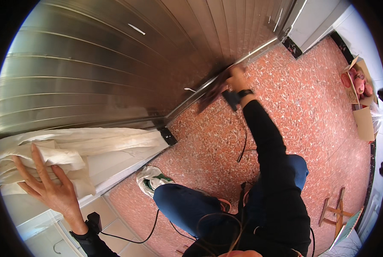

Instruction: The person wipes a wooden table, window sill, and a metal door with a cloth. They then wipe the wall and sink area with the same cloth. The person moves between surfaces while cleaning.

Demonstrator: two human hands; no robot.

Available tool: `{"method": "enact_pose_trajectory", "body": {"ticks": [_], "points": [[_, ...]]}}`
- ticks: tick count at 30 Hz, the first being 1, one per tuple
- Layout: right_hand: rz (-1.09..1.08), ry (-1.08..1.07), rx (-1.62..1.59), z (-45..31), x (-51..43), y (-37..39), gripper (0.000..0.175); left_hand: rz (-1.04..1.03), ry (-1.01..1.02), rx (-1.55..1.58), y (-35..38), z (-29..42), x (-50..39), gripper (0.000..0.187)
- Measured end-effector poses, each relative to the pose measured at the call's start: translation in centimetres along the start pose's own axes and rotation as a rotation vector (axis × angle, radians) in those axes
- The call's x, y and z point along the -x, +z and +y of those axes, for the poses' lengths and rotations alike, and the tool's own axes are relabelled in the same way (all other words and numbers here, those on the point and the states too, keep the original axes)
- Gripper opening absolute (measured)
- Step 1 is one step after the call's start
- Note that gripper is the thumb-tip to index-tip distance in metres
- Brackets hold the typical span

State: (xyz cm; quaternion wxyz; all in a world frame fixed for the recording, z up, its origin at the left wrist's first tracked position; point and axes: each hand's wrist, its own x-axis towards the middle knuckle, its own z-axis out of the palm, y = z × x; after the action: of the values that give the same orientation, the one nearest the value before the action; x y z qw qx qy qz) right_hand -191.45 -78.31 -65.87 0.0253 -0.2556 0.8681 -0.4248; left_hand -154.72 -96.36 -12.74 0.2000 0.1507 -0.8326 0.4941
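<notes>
My right hand (238, 78), blurred by motion, grips a dark reddish cloth (212, 93) against the bottom edge of a ribbed metal door (114, 74). A strap with a small dark device sits round that wrist. On the left, my left hand (51, 189) rests with spread fingers on a cream curtain (114, 139) gathered beside the door, over a white wall. That wrist bears a strap with a black device and a cable. A white and green cloth (151, 180) lies on the speckled red floor (307, 106) by my knee.
An open cardboard box (352, 93) of reddish tubers (360, 85) stands by the right wall, with another cardboard piece (365, 123) beside it. A small wooden folding stand (339, 212) is at lower right. Black cables (146, 239) trail near my legs. A white door frame (318, 25) stands at the upper right.
</notes>
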Motion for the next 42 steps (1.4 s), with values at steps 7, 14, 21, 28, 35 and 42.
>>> {"method": "enact_pose_trajectory", "body": {"ticks": [7,14,21,28,35,42], "points": [[0.657,0.955,-0.260,-4.2,-3.9,3.2,0.017,0.041,-0.006,0.044,0.0,-0.1,0.0,0.052],[0.335,0.907,-0.564,-20.8,10.3,14.7,0.019,0.077,-0.012,0.065,-0.1,0.5,0.1,0.056],[-0.272,1.053,-1.268,-29.1,13.8,13.8,0.019,0.048,-0.058,0.036,-4.0,1.0,-0.3,0.056],[-0.604,0.872,-1.515,-34.9,12.0,7.9,0.027,0.105,0.113,0.254,-4.7,8.0,-0.3,0.037],[-0.556,-0.002,-0.952,-37.9,9.5,-3.9,0.026,-0.510,0.387,0.191,0.7,8.5,0.5,0.052],[0.253,-0.854,-1.041,-43.2,5.5,-8.0,0.015,-0.775,-0.190,0.474,-2.3,0.8,3.6,0.022]]}}
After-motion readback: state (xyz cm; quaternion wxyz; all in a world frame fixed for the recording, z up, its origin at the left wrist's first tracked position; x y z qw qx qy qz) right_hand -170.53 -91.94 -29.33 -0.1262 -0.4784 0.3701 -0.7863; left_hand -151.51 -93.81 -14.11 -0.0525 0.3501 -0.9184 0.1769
